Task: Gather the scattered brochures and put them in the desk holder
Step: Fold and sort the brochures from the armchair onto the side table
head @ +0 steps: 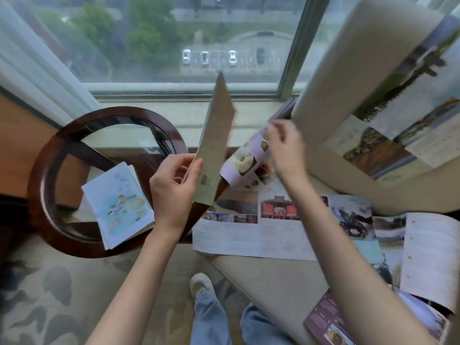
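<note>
My left hand (175, 185) grips a folded grey-green brochure (216, 145) by its lower end and holds it upright over the table's edge. My right hand (286, 148) pinches the top of a pale brochure with food photos (245, 160), which curls up off the sofa seat. An unfolded brochure with landscape photos (261, 232) lies flat on the seat below my right arm. More open brochures (428, 255) lie further right, and a dark purple one (323, 317) sits near the seat's front. A stack of illustrated leaflets (119, 205) rests on the round table. No desk holder is visible.
The round glass table with a dark wooden rim (49, 150) stands at the left, in front of the window sill (174, 115). A large brochure (403, 125) leans on the beige sofa back (336, 70). My legs and a white shoe (201, 285) are on patterned carpet.
</note>
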`<state>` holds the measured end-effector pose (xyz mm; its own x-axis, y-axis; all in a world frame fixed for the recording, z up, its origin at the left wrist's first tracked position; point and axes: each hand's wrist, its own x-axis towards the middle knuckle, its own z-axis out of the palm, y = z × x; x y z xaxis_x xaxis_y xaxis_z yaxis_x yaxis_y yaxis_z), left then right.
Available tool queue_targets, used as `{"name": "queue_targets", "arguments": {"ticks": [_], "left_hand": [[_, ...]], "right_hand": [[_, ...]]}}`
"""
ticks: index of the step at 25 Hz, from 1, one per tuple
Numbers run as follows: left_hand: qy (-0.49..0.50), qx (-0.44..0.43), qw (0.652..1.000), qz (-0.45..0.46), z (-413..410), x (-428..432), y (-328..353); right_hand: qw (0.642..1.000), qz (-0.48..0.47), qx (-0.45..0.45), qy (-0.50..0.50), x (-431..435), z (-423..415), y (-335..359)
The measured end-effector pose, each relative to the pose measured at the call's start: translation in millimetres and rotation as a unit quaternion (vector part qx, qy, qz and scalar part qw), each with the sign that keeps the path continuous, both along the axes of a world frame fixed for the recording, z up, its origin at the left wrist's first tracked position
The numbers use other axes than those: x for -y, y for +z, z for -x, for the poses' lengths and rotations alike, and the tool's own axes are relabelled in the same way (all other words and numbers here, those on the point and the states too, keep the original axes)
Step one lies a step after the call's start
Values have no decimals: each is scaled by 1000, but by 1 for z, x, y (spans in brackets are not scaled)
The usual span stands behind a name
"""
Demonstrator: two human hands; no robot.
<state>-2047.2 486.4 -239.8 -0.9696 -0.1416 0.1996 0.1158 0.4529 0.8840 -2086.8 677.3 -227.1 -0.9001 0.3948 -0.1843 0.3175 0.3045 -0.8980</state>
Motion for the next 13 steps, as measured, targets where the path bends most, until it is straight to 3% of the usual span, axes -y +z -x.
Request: {"name": "queue_targets", "arguments": {"ticks": [3,6,8,11,13], "left_hand": [[17,-102,982,160,-1,13,16],[-5,-57,969,241,1,33,17],[-28,-26,976,215,2,56,13],[83,57,987,129,11,99,-1],[123,178,976,-26,23,130,-13]], "right_hand": [[944,257,110,178,92,-7,16],[950,281,71,114,142,0,17],[960,260,54,85,152,12,10],[943,297,25,146,163,27,-4],[928,308,22,208,174,33,-13]]}}
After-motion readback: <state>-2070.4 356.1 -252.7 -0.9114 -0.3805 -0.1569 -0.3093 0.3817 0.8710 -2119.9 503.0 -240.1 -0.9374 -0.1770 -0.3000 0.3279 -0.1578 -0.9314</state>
